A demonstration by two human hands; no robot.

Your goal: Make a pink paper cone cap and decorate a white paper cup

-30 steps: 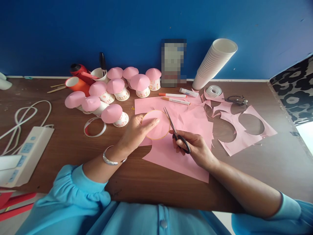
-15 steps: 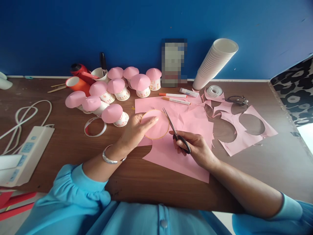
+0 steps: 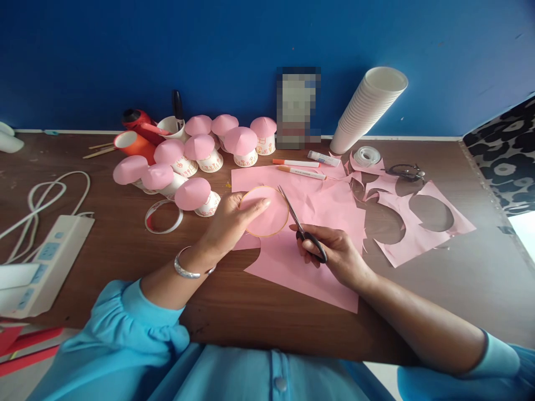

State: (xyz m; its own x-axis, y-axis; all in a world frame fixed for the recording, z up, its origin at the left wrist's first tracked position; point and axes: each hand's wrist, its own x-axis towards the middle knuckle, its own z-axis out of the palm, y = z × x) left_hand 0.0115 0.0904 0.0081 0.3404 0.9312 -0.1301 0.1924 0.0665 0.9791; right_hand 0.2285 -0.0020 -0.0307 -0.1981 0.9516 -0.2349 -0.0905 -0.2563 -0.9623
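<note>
My left hand [image 3: 231, 221] grips a round pink paper disc [image 3: 270, 218] with a yellowish outline, thumb lying on top of it. In my right hand [image 3: 330, 249] is a pair of scissors [image 3: 297, 218] with black handles. Its blades point up and left, their tips beside the disc's right edge. Beneath both hands lies a large pink paper sheet [image 3: 321, 284] with a curved cut in its left side. Pink scraps with round holes [image 3: 405, 245] rest to the right.
Several white cups with pink cone tops [image 3: 241, 142] stand at the back left. A tall cup stack [image 3: 368, 111], markers [image 3: 296, 162], a tape roll [image 3: 366, 156] and a power strip [image 3: 54, 262] surround the work. A white ring [image 3: 164, 217] lies left of my left hand.
</note>
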